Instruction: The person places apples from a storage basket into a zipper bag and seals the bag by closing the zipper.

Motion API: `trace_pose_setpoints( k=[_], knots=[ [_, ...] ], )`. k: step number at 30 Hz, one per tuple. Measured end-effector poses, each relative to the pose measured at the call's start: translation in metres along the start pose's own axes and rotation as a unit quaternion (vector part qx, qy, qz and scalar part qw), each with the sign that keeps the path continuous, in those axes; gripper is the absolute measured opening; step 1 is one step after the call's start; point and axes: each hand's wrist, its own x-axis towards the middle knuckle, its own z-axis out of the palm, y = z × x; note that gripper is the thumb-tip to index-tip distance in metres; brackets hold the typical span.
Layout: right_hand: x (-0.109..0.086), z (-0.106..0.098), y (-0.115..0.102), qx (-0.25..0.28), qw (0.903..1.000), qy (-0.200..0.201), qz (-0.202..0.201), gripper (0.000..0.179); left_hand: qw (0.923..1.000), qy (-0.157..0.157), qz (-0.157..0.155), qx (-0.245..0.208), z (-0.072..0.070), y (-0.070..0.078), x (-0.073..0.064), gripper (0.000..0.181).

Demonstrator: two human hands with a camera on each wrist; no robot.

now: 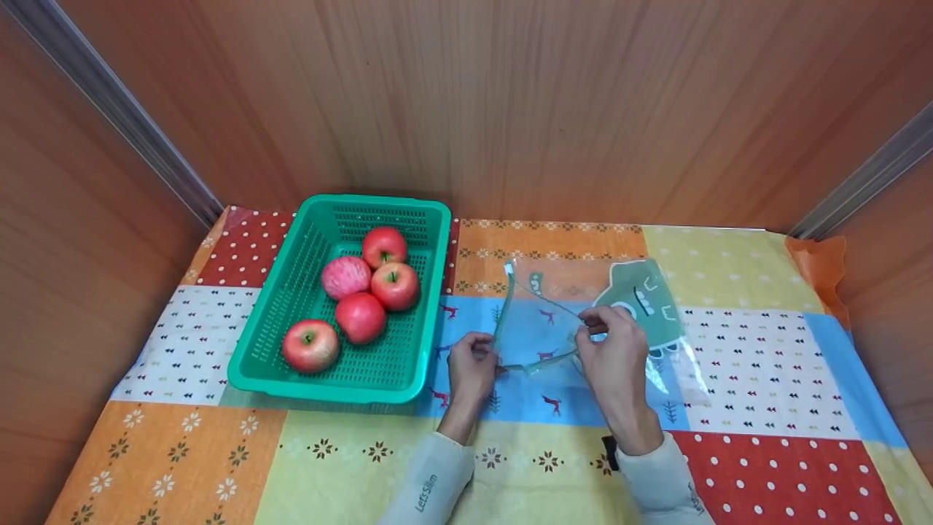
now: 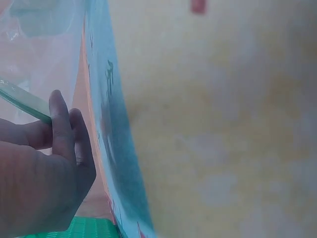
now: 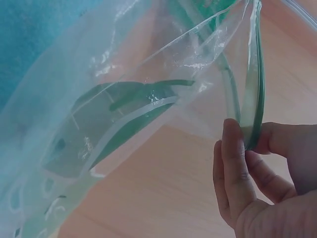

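Note:
A clear plastic zip bag [image 1: 583, 321] with a green printed figure lies on the patchwork tablecloth [image 1: 510, 452], its mouth lifted and spread. My left hand [image 1: 472, 362] pinches the green zip strip [image 2: 25, 101] at the mouth's near left end. My right hand [image 1: 609, 343] pinches the other lip of the mouth [image 3: 255, 99] between thumb and fingers, and the bag [image 3: 124, 114] hangs open in front of it. A green plastic basket [image 1: 291, 372] to the left holds several red apples [image 1: 361, 317].
Wooden walls enclose the table at the back and both sides. The basket stands at the left of the cloth, close to my left hand. An orange fold of cloth [image 1: 820, 266] bunches at the far right corner.

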Motion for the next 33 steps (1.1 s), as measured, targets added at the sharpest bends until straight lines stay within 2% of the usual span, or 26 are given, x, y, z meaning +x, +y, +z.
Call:
trace_pose_setpoints(
  k=[8,12,18,28,33],
  knots=[
    [0.0,0.007,0.002,0.007,0.9998,-0.019,0.004,0.013,0.9999,0.002,0.008,0.015,0.0,0.0,0.0,0.02],
    [0.001,0.009,0.003,0.017,0.9989,-0.036,0.024,0.014,0.9996,0.005,0.02,0.02,0.0,0.0,-0.001,0.02],
    [0.001,0.011,0.002,0.033,0.9967,-0.058,0.047,0.014,0.9994,0.008,0.012,0.033,-0.002,0.002,-0.003,0.023],
    [0.001,0.015,0.009,0.055,0.9957,-0.061,0.043,0.014,0.9987,0.021,-0.01,0.047,-0.003,0.009,-0.008,0.028],
    [0.0,0.017,0.01,0.061,0.9956,-0.06,0.036,0.015,0.9982,0.029,-0.001,0.053,-0.003,0.017,-0.013,0.03]
  ],
)
